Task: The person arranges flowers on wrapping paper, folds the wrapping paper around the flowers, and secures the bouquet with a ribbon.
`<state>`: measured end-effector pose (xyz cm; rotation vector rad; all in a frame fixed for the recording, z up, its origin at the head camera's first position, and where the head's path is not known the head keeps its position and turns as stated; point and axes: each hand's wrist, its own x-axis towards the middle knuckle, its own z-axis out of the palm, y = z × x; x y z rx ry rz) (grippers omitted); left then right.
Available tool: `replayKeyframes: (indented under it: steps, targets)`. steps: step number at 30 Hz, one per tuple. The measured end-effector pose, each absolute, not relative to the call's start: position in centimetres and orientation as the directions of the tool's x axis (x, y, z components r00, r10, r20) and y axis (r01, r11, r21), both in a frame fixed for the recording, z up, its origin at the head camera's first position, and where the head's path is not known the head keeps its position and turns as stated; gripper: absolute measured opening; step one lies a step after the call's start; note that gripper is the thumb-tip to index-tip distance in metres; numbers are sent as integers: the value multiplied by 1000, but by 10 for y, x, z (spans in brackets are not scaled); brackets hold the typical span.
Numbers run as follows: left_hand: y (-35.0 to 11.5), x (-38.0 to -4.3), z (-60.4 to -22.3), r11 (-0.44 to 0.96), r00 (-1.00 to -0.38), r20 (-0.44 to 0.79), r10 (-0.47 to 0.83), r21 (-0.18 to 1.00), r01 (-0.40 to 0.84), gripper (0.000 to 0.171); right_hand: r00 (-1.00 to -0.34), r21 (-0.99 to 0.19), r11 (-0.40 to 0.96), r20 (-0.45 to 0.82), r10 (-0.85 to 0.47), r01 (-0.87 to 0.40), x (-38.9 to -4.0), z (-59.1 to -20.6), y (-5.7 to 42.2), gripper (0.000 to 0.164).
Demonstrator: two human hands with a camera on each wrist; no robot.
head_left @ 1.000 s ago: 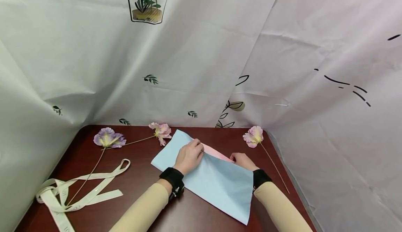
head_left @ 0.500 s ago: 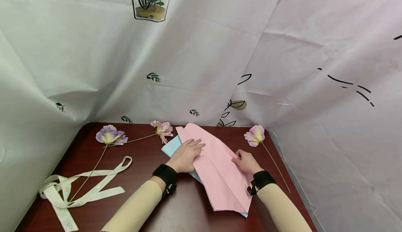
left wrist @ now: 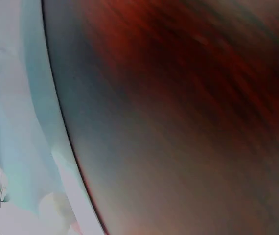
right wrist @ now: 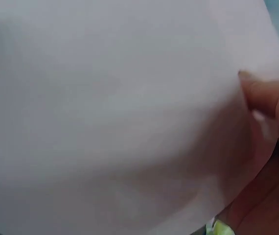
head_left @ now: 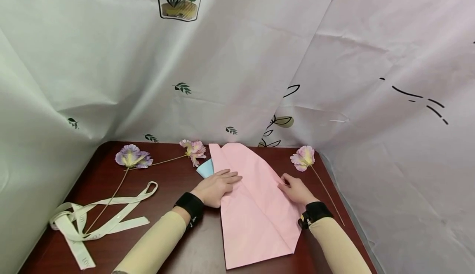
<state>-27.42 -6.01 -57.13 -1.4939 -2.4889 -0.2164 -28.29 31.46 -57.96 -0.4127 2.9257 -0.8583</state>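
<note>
A sheet of wrapping paper (head_left: 256, 224), pink on the face that shows, is folded over on the table in the head view. A pale blue part (head_left: 205, 168) peeks out at its upper left. My left hand (head_left: 215, 188) lies on the paper's left side, fingers straight and spread, pressing it down. At the right edge, my right hand (head_left: 297, 189) pinches the paper between thumb and fingers. In the right wrist view the thumb (right wrist: 262, 95) sits on the pink side, and the other fingers are behind the sheet.
A purple flower (head_left: 131, 157) and a pink flower (head_left: 193, 150) lie at the back left. Another pink flower (head_left: 303, 158) lies at the right, its stem running toward the front. A tangled cream ribbon (head_left: 128, 224) covers the left of the dark red table (head_left: 178, 212).
The paper has turned from its blue face to its pink face, and its lower end has swung left. My left fingers have straightened onto it; my right hand has shifted slightly right.
</note>
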Motion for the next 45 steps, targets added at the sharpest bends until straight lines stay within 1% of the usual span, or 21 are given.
replayKeyframes:
  steps: [2, 5, 10, 15, 16, 18, 21, 23, 26, 29, 33, 38, 41, 45]
  targets:
    - [-61, -274, -573, 480, -468, 246, 849, 11, 877, 35, -954, -544, 796, 29, -299, -266, -284, -582, 318, 22]
    - [-62, -274, -574, 490, -479, 221, 849, 9, 872, 36, -942, -549, 777, 59, -329, -306, -285, -584, 323, 22]
    - [-63, -274, -574, 469, -457, 217, 863, -4, 883, 34, -937, -565, 755, 103, -335, -332, -284, -584, 327, 20]
    - [-65, -275, -573, 421, -398, 257, 880, -38, 906, 21, -952, -545, 781, 139, -273, -303, -285, -580, 327, 16]
    - [-66, -275, -572, 410, -384, 273, 882, -42, 911, 18, -955, -538, 790, 143, -258, -294, -285, -579, 327, 17]
    - [-67, -276, -572, 386, -352, 308, 884, -55, 921, 13, -956, -535, 792, 170, -240, -294, -285, -577, 328, 23]
    - [-69, -278, -571, 353, -305, 353, 884, -77, 933, 5, -943, -542, 774, 244, -227, -327, -285, -576, 330, 28]
    - [-71, -278, -572, 340, -285, 367, 885, -94, 936, 2, -923, -553, 746, 307, -232, -371, -285, -577, 332, 27]
    - [-73, -278, -573, 331, -268, 371, 889, -117, 936, 4, -902, -563, 715, 360, -240, -415, -285, -579, 334, 23]
    - [-74, -277, -573, 339, -276, 356, 893, -129, 932, 4, -910, -561, 726, 343, -234, -398, -285, -579, 333, 24]
    - [-75, -276, -575, 367, -310, 313, 898, -141, 920, 6, -947, -516, 803, 264, -183, -299, -284, -579, 330, 29]
    - [-74, -272, -578, 395, -361, 233, 903, -116, 911, 11, -984, -465, 869, 131, -123, -170, -284, -580, 327, 25]
    - [-73, -270, -578, 414, -399, 182, 899, -57, 908, 21, -991, -455, 881, 91, -102, -132, -285, -578, 324, 20]
    - [-73, -269, -577, 459, -464, 141, 874, 70, 886, 51, -993, -435, 894, 88, -75, -106, -285, -576, 320, 13]
